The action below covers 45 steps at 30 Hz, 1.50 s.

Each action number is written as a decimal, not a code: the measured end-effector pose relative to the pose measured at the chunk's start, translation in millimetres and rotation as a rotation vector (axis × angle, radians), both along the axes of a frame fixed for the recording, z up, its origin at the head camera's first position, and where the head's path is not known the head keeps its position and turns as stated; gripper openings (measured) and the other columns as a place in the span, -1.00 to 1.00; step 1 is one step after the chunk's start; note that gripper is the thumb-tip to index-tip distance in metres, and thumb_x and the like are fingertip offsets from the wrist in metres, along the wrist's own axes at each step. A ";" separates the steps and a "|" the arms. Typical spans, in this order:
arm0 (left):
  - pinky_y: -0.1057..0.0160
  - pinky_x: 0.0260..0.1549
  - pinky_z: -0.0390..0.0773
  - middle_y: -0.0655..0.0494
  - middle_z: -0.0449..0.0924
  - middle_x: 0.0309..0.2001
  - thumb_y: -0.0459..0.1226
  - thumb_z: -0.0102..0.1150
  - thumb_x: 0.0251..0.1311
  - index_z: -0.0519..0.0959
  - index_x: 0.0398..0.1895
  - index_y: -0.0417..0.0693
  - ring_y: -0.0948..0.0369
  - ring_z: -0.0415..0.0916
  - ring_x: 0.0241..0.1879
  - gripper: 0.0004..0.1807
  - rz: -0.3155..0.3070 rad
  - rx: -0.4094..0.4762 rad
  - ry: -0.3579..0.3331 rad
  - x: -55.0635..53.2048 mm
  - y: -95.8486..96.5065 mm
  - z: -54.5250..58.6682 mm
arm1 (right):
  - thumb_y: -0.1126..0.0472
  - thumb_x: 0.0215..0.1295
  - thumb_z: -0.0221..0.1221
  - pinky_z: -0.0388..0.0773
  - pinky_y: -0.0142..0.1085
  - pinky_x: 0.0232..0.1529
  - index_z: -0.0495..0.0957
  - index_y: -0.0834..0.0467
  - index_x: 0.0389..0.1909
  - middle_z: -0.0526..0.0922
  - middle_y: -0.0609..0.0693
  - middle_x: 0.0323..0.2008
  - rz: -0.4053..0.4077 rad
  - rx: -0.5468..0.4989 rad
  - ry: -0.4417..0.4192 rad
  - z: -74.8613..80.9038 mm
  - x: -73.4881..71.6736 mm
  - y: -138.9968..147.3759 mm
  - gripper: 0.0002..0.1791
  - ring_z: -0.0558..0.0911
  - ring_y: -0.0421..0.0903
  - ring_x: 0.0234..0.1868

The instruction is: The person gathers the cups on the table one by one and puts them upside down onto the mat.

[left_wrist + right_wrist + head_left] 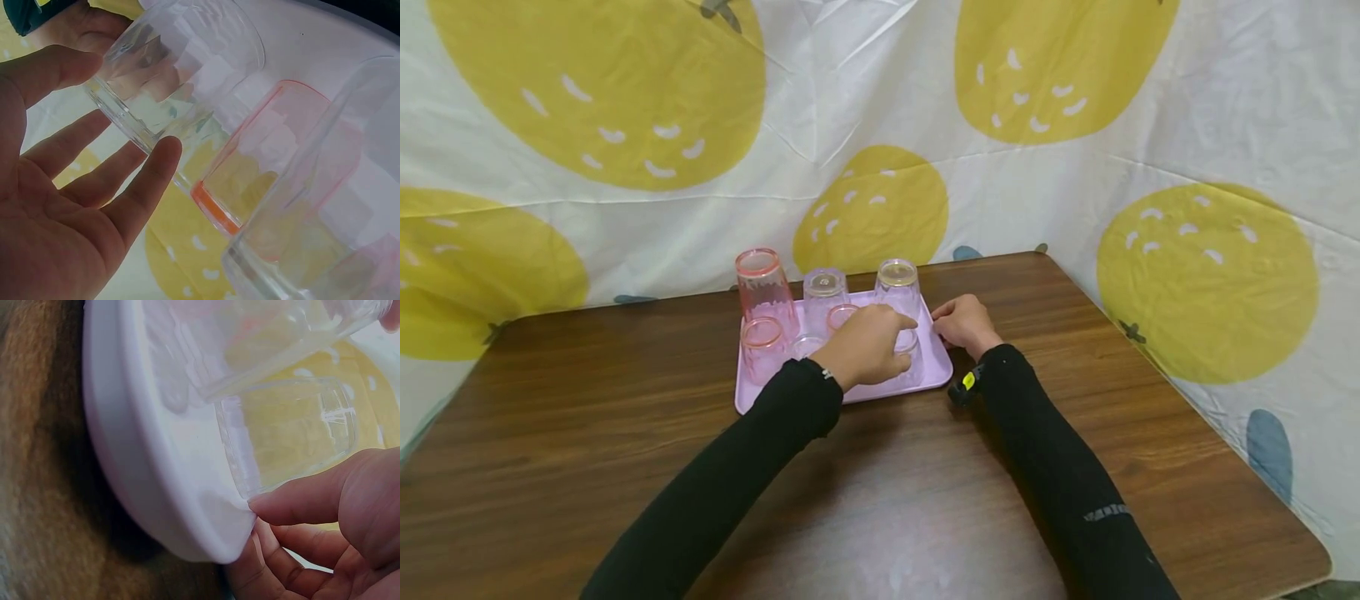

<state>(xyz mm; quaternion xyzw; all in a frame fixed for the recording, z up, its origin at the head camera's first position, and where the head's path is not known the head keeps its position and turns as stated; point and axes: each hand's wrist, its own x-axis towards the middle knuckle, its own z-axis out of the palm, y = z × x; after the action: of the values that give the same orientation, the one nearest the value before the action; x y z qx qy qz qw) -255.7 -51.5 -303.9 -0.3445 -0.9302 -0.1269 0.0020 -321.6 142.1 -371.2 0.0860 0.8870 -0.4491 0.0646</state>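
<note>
Several upside-down glasses, some pink and some clear, stand on a light purple tray. My left hand reaches over the front right clear glass. Around that glass's base, the thumb and fingers are spread and fairly straight; whether they all touch it is unclear. At the tray's right edge, my right hand pinches the rim, thumb on top and fingers below. Just inside that rim stands the back right clear glass. A small pink glass is partly hidden behind my left hand.
A tall pink glass and a clear glass stand at the back of the tray. A short pink glass is at its front left. Beyond the brown wooden table hangs a fruit-patterned cloth.
</note>
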 end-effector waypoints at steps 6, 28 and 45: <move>0.05 0.26 0.51 -0.07 0.69 0.11 -0.23 0.28 0.21 0.61 0.21 -0.17 -0.01 0.59 0.18 -0.52 -0.001 -0.009 0.015 -0.6 1.6 -1.8 | 0.33 0.22 0.20 0.58 -0.44 -0.47 0.70 0.28 -0.03 0.68 0.18 -0.11 0.006 0.016 0.011 -0.1 0.5 -0.1 -0.69 0.60 -0.15 -0.45; 0.08 0.22 0.55 -0.04 0.70 0.10 -0.26 0.25 0.26 0.63 0.20 -0.15 0.02 0.63 0.14 -0.57 0.005 -0.016 0.021 0.5 5.2 -5.1 | 0.32 0.25 0.20 0.58 -0.43 -0.44 0.70 0.25 -0.02 0.66 0.17 -0.10 -0.004 0.028 -0.018 1.3 0.9 -1.1 -0.70 0.62 -0.11 -0.39; 0.04 0.16 0.59 -0.07 0.69 0.09 -0.25 0.19 0.28 0.64 0.17 -0.16 -0.01 0.63 0.13 -0.59 -0.025 0.051 0.054 6.2 3.1 -4.0 | 0.33 0.24 0.20 0.59 -0.42 -0.45 0.70 0.28 -0.03 0.65 0.18 -0.14 -0.001 0.014 -0.014 3.2 3.0 -0.5 -0.71 0.62 -0.12 -0.42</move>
<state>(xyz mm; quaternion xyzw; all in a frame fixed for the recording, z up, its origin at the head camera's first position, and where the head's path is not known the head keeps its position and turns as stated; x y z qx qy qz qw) -249.5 -48.3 -307.8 -0.3590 -0.9219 -0.1415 0.0343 -318.7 141.6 -368.0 0.0901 0.8896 -0.4422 0.0699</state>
